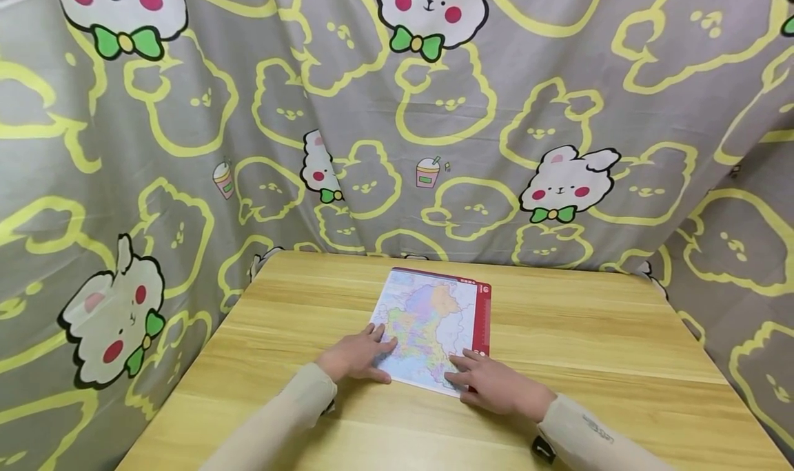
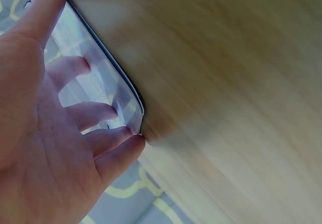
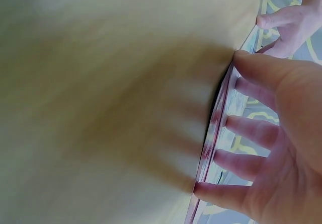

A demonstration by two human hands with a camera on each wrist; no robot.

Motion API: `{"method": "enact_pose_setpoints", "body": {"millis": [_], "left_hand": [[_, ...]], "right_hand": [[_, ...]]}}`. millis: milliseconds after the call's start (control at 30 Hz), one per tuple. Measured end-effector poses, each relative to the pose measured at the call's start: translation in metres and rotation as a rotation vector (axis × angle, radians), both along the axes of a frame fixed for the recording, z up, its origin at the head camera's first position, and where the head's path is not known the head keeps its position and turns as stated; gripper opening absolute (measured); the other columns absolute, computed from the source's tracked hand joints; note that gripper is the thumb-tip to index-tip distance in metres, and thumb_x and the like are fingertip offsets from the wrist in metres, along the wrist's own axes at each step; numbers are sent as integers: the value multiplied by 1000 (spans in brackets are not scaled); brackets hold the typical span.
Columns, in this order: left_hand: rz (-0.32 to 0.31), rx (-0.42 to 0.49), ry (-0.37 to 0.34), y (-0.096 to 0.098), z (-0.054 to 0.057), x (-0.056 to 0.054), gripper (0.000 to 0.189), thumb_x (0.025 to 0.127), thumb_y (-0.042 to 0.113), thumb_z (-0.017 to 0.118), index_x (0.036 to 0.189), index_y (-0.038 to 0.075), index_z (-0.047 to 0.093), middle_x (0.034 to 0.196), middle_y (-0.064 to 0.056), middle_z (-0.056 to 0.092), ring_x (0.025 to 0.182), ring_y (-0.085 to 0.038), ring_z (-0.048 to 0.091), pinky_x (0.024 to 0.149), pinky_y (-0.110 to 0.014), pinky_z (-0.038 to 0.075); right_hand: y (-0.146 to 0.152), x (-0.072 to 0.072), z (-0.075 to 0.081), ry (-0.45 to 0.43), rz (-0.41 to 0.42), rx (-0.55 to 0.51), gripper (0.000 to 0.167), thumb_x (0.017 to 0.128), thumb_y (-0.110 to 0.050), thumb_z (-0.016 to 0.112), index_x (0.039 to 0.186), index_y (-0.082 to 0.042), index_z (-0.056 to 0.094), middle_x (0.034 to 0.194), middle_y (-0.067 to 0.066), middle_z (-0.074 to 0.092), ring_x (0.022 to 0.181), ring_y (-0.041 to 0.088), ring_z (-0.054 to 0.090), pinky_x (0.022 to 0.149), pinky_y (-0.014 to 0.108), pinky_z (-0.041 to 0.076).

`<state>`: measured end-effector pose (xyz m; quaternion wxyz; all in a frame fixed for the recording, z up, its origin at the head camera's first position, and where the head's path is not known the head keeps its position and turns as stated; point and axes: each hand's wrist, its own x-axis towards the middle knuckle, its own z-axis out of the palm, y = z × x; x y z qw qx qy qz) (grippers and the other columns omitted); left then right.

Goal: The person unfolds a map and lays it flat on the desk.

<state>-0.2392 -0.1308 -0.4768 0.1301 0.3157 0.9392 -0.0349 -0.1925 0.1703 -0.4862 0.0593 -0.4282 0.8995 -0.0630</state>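
A flat map [image 1: 412,326], coloured in pastel patches with a red strip along its right side, lies slightly turned on the wooden table. My left hand [image 1: 358,355] rests on its near left part, fingers spread and thumb by the near edge. Over the near right corner my right hand [image 1: 499,386] touches the map with its fingers spread. In the left wrist view the fingertips of the left hand [image 2: 60,118] meet the glossy surface near a rounded corner. The right wrist view shows the right hand [image 3: 274,143] along the map's thin edge. Whether it is a board or a booklet, I cannot tell.
The light wooden table [image 1: 589,326] stretches around the map on all sides. Behind it and at both sides hangs a grey curtain [image 1: 366,112] printed with yellow outlines and white cartoon animals. A dark band [image 1: 543,449] shows under the right sleeve.
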Motion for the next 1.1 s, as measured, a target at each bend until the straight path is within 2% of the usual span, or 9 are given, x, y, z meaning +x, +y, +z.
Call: {"method": "enact_pose_setpoints", "body": {"millis": [233, 467, 767, 1100], "left_hand": [[-10, -19, 0, 11, 2, 3, 79, 82, 64, 56, 147, 22, 38, 151, -18, 27, 136, -38, 28, 98, -46, 41], [-37, -40, 11, 23, 0, 4, 79, 82, 66, 52, 147, 24, 36, 152, -17, 26, 137, -36, 26, 102, -43, 38], [-76, -73, 49, 38, 1, 6, 79, 82, 68, 50, 147, 26, 36, 151, -16, 28, 136, -35, 29, 103, -40, 37], [-129, -100, 72, 50, 3, 8, 79, 83, 69, 47, 148, 26, 35, 151, -16, 28, 136, -34, 30, 102, -39, 38]], "right_hand": [[10, 4, -1, 17, 0, -11, 42, 93, -28, 61, 132, -15, 58, 137, 16, 49, 126, 43, 42, 100, 54, 36], [18, 6, 1, -36, -74, 8, 44, 93, -32, 59, 134, -17, 56, 140, 15, 47, 129, 40, 40, 102, 53, 34], [31, 9, 1, -34, -103, -24, 45, 92, -29, 61, 133, -11, 57, 138, 21, 47, 127, 44, 40, 100, 55, 34], [37, 10, 0, -78, -193, -58, 52, 90, -35, 63, 131, -5, 57, 139, 26, 43, 127, 50, 35, 99, 59, 32]]}}
